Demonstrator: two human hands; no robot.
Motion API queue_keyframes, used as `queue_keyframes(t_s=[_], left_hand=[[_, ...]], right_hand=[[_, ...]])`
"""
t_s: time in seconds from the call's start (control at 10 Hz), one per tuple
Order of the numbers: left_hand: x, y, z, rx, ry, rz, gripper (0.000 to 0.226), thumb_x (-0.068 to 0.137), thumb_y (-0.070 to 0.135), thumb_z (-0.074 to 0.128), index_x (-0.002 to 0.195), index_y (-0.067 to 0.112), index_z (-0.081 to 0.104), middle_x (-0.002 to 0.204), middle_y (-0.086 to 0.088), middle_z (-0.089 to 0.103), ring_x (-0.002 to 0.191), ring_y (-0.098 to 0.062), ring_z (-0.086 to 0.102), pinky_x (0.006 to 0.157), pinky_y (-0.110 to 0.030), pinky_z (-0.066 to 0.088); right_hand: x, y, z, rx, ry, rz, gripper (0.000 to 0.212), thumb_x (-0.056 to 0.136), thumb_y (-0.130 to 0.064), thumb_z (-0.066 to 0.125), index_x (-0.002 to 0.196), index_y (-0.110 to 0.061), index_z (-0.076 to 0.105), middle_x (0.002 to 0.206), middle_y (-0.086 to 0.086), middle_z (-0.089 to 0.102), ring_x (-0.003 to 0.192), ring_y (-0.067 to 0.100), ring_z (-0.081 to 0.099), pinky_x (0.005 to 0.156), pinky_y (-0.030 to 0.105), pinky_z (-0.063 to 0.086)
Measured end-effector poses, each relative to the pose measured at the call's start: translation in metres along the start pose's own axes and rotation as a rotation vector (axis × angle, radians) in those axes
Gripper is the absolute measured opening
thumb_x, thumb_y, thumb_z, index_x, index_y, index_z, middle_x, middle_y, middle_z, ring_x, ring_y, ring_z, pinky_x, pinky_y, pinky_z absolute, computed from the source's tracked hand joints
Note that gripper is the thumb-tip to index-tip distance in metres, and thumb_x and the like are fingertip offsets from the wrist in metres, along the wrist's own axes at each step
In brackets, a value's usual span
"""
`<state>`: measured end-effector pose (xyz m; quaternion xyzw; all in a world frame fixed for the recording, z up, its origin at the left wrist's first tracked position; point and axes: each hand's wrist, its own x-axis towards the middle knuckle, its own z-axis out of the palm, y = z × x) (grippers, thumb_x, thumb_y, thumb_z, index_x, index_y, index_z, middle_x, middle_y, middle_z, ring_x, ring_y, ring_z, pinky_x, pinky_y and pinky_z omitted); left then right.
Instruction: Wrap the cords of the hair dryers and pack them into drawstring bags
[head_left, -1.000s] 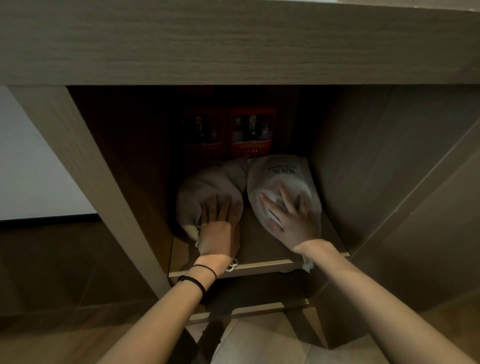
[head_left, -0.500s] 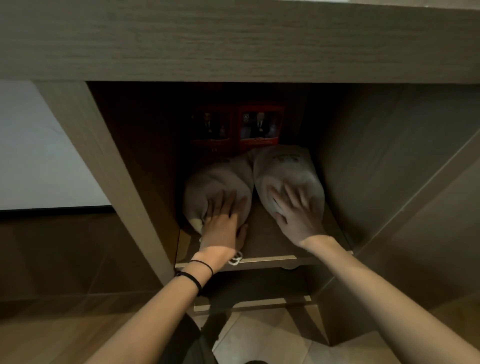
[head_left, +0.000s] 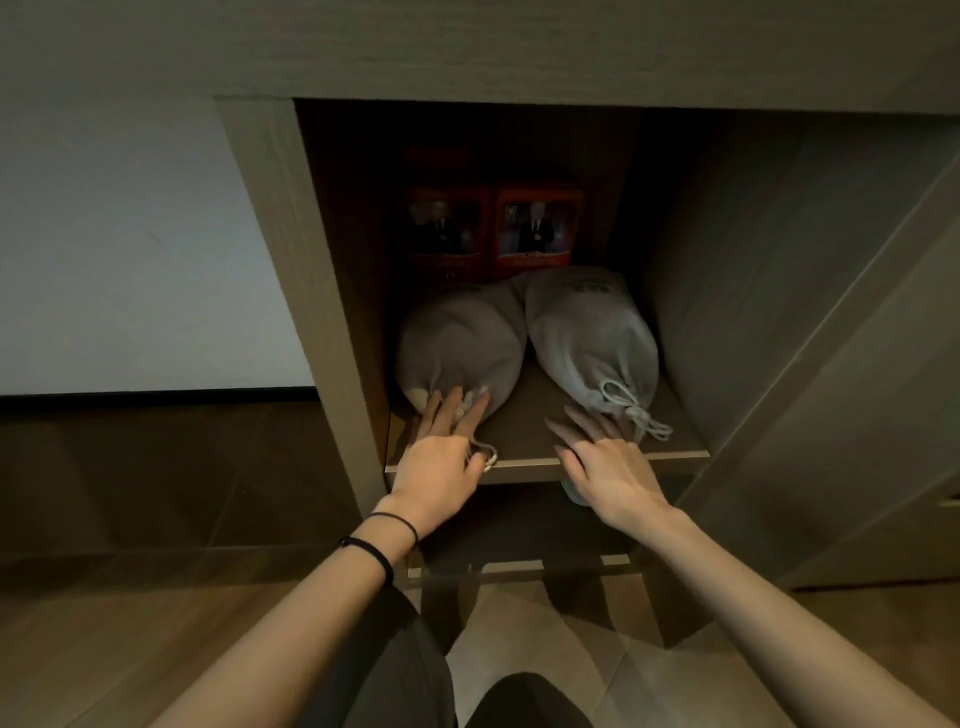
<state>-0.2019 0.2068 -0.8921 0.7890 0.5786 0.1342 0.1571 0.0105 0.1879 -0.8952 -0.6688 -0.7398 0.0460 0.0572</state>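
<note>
Two filled drawstring bags lie side by side on a wooden shelf inside a cabinet. The left bag is grey-brown, the right bag is light grey with its tied cord at the near end. My left hand has straight fingers whose tips touch the left bag's near end. My right hand hovers with spread fingers at the shelf's front edge, just short of the right bag's cord. The hair dryers are hidden inside the bags.
Two red boxes stand at the back of the shelf behind the bags. Cabinet side panels close in on the left and right. A lower shelf sits beneath. Wooden floor lies to the left, tiles below.
Both hands have drawn back from on top of the bags toward the shelf's front edge. The right bag is now uncovered, its cord showing. The bags lie further in.
</note>
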Motion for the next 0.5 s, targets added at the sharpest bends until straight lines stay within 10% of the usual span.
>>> queue_keyframes(t_s=[0.2, 0.5], left_hand=[[0.001, 0.001, -0.003, 0.045, -0.023, -0.013, 0.068, 0.099, 0.031, 0.043, 0.150, 0.036, -0.001, 0.161, 0.000, -0.003, 0.147, -0.021, -0.008, 0.121, -0.041, 0.006], [-0.001, 0.029, -0.054, 0.161, -0.123, -0.022, 0.060, 0.100, 0.035, 0.037, 0.152, 0.031, 0.007, 0.160, 0.002, 0.007, 0.147, -0.022, 0.004, 0.118, -0.043, 0.005]], right_hand=[[0.000, 0.000, 0.006, -0.030, -0.034, 0.038, 0.044, 0.102, -0.041, 0.023, 0.146, -0.042, 0.022, 0.158, -0.008, 0.018, 0.146, 0.014, 0.013, 0.119, 0.038, 0.004], [0.000, -0.030, -0.073, -0.107, -0.209, 0.072, 0.049, 0.098, -0.038, 0.041, 0.146, -0.037, 0.028, 0.139, 0.006, 0.050, 0.126, 0.027, 0.047, 0.102, 0.042, 0.038]])
